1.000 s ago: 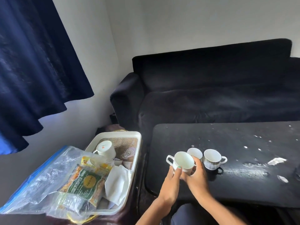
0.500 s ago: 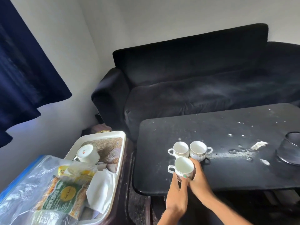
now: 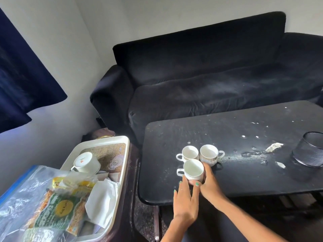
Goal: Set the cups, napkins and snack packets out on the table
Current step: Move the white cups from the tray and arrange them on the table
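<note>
White cup stands upright on the black table, near its front left corner, just in front of two more cups. Right hand curls round its right side. Left hand, fingers nearly straight, touches its front. Left of the table, tray holds an overturned cup, napkins and packets.

Home lounge: sofa, coffee table.

Bare forearms with no sleeves showing, and mint-green polish on the nails of the left hand and right hand.
</note>
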